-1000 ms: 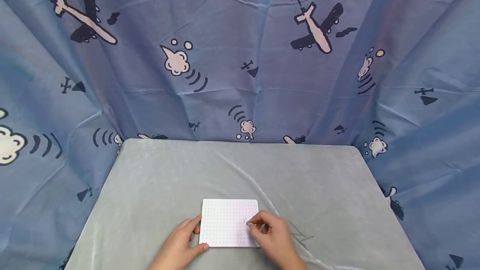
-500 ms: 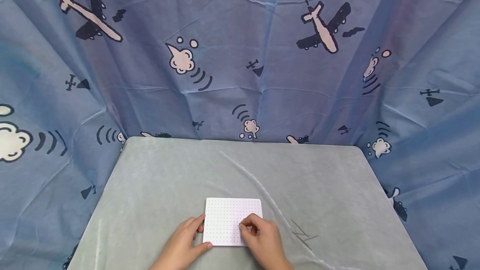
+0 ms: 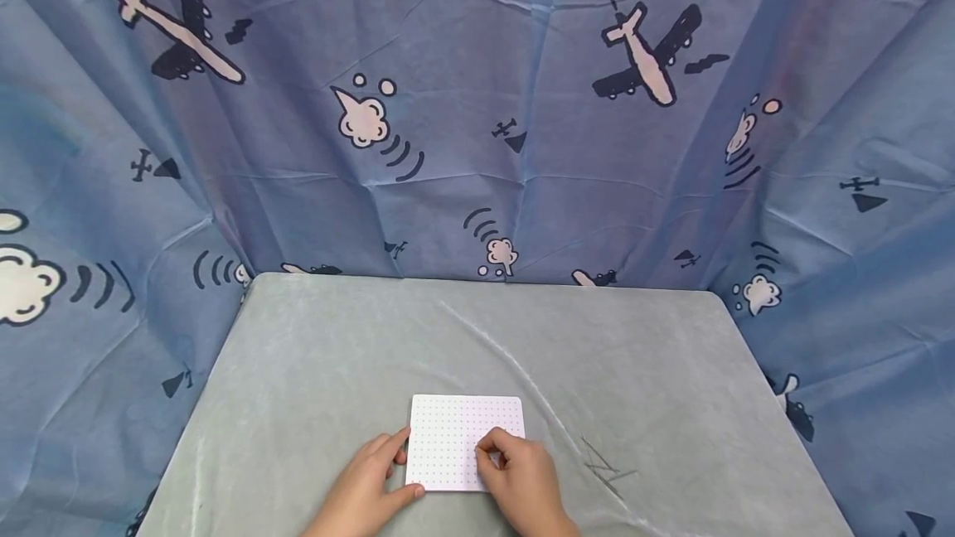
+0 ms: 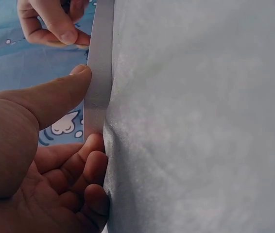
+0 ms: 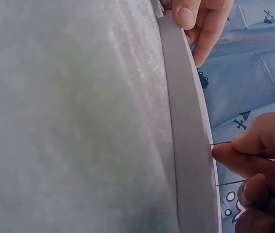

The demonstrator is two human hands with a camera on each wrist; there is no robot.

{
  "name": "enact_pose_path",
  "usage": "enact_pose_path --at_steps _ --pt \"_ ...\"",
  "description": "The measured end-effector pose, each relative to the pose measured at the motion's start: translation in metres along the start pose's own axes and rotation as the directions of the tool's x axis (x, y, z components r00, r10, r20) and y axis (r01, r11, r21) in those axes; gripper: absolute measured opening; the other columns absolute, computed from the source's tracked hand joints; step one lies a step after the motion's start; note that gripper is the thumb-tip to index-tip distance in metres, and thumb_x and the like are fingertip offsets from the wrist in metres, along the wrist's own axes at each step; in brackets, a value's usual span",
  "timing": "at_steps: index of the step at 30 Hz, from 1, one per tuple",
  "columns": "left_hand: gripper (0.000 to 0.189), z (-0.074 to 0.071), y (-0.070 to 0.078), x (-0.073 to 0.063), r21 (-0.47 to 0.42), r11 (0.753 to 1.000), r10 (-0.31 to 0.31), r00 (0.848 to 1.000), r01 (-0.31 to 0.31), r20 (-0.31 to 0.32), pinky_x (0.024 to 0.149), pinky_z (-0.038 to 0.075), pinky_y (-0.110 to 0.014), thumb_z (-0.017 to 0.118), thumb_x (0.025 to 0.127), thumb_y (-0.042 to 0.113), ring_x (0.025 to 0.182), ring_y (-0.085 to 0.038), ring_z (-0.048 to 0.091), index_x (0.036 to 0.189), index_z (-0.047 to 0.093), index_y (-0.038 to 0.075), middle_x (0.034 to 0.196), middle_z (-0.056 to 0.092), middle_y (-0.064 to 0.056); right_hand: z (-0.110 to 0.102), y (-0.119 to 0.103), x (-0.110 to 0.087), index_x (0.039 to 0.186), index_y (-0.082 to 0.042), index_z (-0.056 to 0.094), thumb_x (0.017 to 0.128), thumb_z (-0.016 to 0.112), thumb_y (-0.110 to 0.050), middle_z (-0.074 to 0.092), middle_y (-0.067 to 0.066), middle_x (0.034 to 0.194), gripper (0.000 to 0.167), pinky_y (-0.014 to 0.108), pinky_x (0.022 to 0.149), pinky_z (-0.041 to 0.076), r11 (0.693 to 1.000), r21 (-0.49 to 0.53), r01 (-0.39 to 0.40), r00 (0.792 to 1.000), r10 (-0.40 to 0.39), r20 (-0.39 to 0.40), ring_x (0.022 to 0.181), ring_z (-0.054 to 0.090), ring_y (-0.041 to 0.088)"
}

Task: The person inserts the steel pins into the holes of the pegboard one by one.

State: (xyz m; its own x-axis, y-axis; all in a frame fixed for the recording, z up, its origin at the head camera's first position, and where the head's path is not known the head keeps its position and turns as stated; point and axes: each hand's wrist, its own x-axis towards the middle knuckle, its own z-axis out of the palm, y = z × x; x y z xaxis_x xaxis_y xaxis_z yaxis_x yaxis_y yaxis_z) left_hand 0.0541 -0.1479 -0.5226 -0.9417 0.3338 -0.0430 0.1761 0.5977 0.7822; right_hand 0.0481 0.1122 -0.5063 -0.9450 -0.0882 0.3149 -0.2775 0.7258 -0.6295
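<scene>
Velvety grey cloth (image 3: 634, 363); left hand (image 3: 366, 479) grips round-cornered dotted board (image 3: 446, 433), right hand (image 3: 522, 475) pinches slim pin (image 5: 221, 143).

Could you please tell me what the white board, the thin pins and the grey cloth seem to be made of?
The board seems to be matte plastic or foam: its thick edge is smooth, pale and even; painted wood remains possible. The pins look like dull metal, being very thin, straight and dark grey. The cloth looks like velvety fabric, with soft creases and pale brushed streaks.
</scene>
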Motion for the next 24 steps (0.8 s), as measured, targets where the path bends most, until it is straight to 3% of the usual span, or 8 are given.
enact_pose_path --at_steps 12,20,24 --pt "0.081 0.001 -0.001 0.000 -0.007 1.000 -0.011 1.000 0.011 0.029 0.077 0.049 -0.029 0.094 0.088 0.035 0.087 -0.003 0.048 0.149 0.060 -0.006 0.105 0.056 0.013 0.001 0.001 -0.001 0.077 -0.030 0.072 0.075 0.090 0.000 0.059 -0.023 0.066 0.035 0.014 0.053 0.036 0.997 -0.071 0.029 0.999 -0.030 -0.017 0.053 0.035 -0.012" --pt "0.082 0.003 0.002 -0.001 0.005 1.000 0.007 1.000 -0.007 0.008 0.076 0.048 -0.029 0.096 0.085 0.032 0.086 -0.003 0.048 0.148 0.061 -0.007 0.104 0.056 0.012 -0.012 0.002 -0.002 0.082 -0.024 0.080 0.081 0.091 -0.003 0.059 -0.024 0.065 0.024 0.012 0.052 0.036 0.999 0.036 -0.034 0.999 0.032 0.038 0.054 0.038 -0.011" --pt "0.082 0.002 0.003 0.000 -0.001 1.000 -0.008 1.000 0.008 0.016 0.075 0.047 -0.028 0.096 0.086 0.033 0.084 -0.002 0.047 0.148 0.060 -0.007 0.104 0.056 0.011 -0.028 0.003 0.000 0.085 -0.022 0.080 0.083 0.091 -0.005 0.069 -0.019 0.073 0.020 0.015 0.052 0.038 0.996 0.048 -0.074 0.997 0.072 0.039 0.054 0.041 -0.009"
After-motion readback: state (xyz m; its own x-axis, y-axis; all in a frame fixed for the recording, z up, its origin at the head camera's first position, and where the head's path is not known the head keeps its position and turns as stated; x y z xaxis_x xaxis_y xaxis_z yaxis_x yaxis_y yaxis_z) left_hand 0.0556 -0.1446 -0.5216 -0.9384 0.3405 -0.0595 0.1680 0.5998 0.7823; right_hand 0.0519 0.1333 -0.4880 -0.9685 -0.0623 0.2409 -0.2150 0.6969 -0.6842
